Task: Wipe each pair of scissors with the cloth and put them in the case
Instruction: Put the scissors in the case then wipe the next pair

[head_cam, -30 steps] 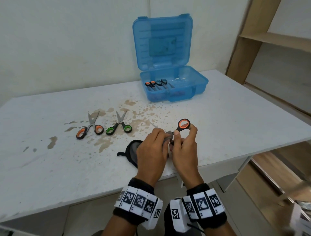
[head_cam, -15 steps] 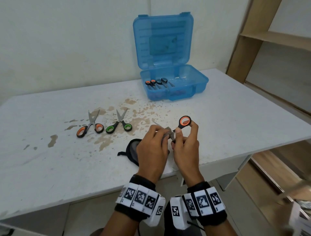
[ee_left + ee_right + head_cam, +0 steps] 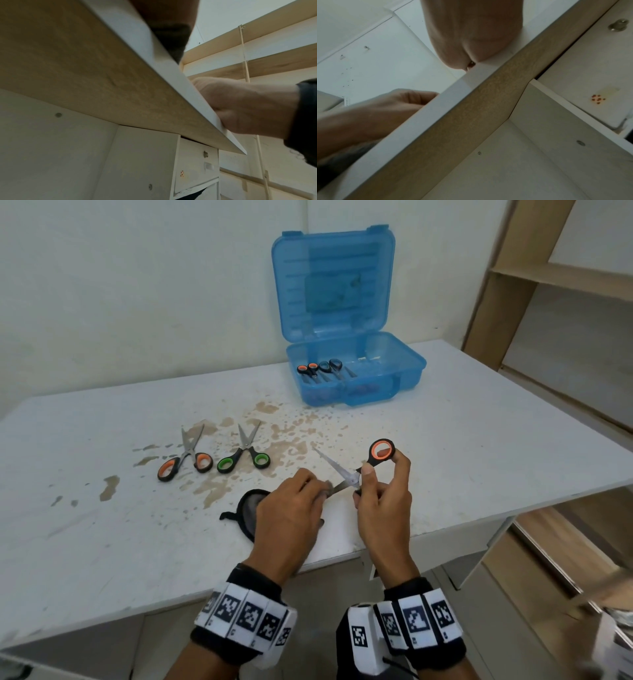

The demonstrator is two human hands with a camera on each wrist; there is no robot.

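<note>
Bare table [image 3: 462, 460] lies between the hands and the open case [image 3: 356, 385].

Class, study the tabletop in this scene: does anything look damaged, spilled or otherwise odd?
Yes. Brown blotches mark the white table between the blue case and the two scissors lying flat; whether stain or worn coating cannot be told. Nothing else stands out.

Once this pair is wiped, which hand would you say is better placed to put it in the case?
Right. The right hand already holds the scissors by the handles and is nearer the case, far right. The left hand holds the cloth on a blade.
</note>
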